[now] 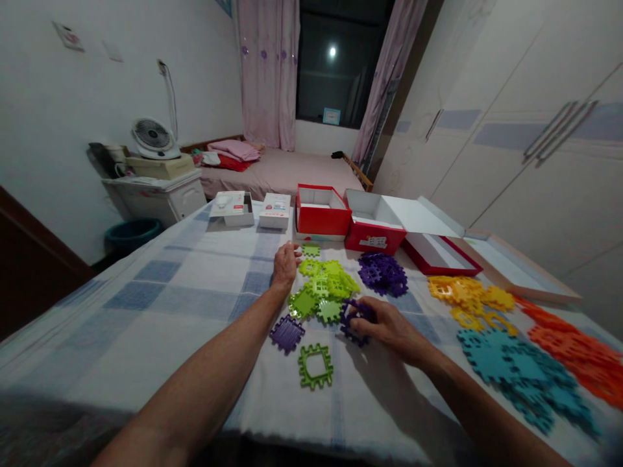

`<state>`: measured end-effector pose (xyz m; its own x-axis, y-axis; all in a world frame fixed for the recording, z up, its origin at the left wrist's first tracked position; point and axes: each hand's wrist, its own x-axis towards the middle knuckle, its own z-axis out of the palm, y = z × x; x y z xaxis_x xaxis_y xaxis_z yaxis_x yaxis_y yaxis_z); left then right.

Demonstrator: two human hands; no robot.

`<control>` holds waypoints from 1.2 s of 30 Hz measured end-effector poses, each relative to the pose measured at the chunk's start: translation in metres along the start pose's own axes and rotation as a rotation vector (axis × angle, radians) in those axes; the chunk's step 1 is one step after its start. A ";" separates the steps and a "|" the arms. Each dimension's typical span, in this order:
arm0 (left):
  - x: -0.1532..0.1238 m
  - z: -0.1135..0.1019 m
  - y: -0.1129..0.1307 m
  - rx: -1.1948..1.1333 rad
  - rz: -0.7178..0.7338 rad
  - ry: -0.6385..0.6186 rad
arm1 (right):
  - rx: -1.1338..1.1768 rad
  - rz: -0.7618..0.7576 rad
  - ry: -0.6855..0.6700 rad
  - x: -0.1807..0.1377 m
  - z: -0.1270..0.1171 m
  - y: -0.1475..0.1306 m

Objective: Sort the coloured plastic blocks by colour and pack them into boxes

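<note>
My left hand (285,262) reaches to the left edge of a pile of light green interlocking tiles (325,285), fingers curled down onto a tile there. My right hand (384,326) is closed on purple tiles (354,317) just right of the green pile. A single purple tile (287,333) and a green frame tile (316,366) lie loose on the checked cloth (160,305) in front of me. A purple pile (383,273) sits farther back.
Yellow (470,297), teal (516,373) and orange tiles (579,353) lie in piles at the right. Two red boxes (321,211) (372,224), white boxes (233,209) and a flat lid (440,253) line the far edge. A fan (153,137) stands on a cabinet at left.
</note>
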<state>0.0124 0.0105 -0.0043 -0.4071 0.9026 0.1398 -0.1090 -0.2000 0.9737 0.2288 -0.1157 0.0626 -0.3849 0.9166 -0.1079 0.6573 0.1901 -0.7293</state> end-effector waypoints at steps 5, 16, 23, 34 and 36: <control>0.001 0.000 0.002 -0.053 -0.025 0.047 | 0.005 -0.147 -0.120 0.004 0.022 -0.045; 0.004 -0.003 0.002 -0.066 -0.048 0.054 | -0.512 -0.374 -0.035 0.030 0.087 -0.069; 0.002 -0.003 0.007 -0.044 -0.061 0.045 | -0.265 -0.506 -0.113 0.026 0.086 -0.064; 0.005 -0.003 0.000 -0.009 -0.037 0.023 | 0.114 -0.074 0.415 0.051 -0.032 0.006; 0.004 -0.003 0.001 -0.012 -0.030 0.020 | 0.033 -0.025 0.539 0.068 -0.059 0.031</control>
<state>0.0084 0.0130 -0.0037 -0.4211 0.9007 0.1065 -0.1322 -0.1771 0.9753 0.2612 -0.0271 0.0729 -0.0072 0.9641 0.2655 0.6281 0.2109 -0.7490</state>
